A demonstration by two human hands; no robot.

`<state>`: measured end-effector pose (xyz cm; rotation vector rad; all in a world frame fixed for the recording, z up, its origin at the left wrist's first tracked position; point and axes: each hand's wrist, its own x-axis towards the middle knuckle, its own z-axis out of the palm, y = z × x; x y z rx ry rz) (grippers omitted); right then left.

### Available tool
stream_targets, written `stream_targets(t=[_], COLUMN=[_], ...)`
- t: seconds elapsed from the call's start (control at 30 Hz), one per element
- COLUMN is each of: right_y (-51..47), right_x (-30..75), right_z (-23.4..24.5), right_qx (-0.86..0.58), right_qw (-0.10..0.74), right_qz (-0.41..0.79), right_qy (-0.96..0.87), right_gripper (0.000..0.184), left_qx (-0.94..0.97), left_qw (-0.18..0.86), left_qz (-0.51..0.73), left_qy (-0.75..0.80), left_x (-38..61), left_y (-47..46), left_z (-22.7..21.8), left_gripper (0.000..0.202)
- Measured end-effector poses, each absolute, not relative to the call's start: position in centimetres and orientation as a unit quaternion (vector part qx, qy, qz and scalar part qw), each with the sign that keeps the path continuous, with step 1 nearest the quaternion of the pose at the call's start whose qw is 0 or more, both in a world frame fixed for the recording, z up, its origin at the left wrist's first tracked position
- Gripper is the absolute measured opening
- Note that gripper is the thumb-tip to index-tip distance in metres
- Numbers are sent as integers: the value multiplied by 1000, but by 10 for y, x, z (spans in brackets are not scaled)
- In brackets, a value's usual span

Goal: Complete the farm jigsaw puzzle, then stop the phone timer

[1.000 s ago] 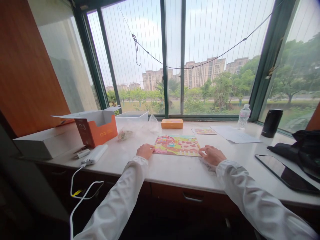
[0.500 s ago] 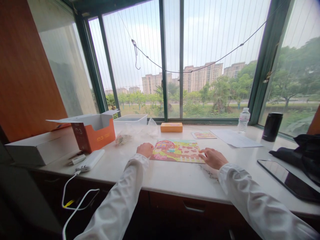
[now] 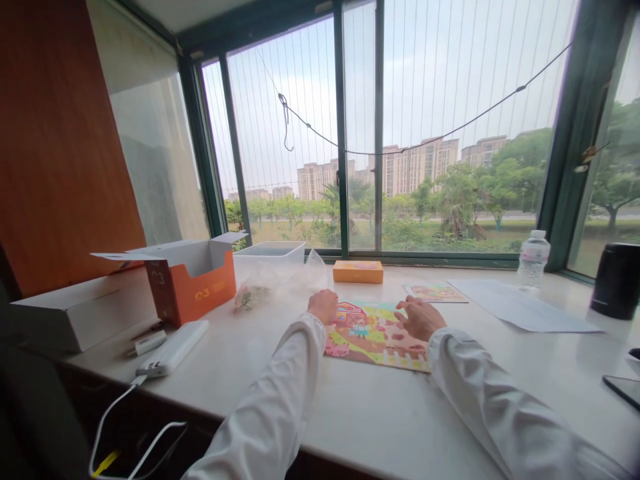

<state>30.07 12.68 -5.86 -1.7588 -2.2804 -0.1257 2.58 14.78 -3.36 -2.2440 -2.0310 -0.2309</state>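
Left hand (image 3: 324,307) is touching the picture board's (image 3: 373,343) left side—grip cannot be told; right hand (image 3: 419,319), fingers loosely spread, is reaching over its right. Board is lying flat on the bench (image 3: 250,373), looking whole where uncovered—clear bag (image 3: 254,297) is sitting untouched, far left.

Clear bottle (image 3: 534,259); black tumbler (image 3: 618,281); corded white device (image 3: 175,348)

The site is an indoor window bay, most consistent with a home; a small office cannot be excluded. A pale counter (image 3: 370,420) runs beneath a wide, green-framed window (image 3: 360,133), with a wood panel (image 3: 65,133) at the left. Everyday articles indicate a domestic setting: a water bottle (image 3: 534,261), a black tumbler (image 3: 616,283) and a colourful picture board (image 3: 373,343). Outside stand trees (image 3: 460,190) and high-rise blocks (image 3: 433,160).
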Motion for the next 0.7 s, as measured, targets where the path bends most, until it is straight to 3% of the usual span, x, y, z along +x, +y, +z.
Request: stream_targets(t=[0.27, 0.7], right_y=[176, 179], right_x=[243, 224], right_z=[-77, -90], right_qx=[-541, -579], right_qw=[147, 176], right_qz=[9, 82], right_qy=[-828, -792], right_gripper=[49, 41], left_qx=[-799, -761], left_qw=[43, -39], left_qz=[-37, -42], left_qy=[-598, -646], left_x=[13, 16], left_y=[163, 167], left_z=[-57, -60], left_gripper=[35, 38])
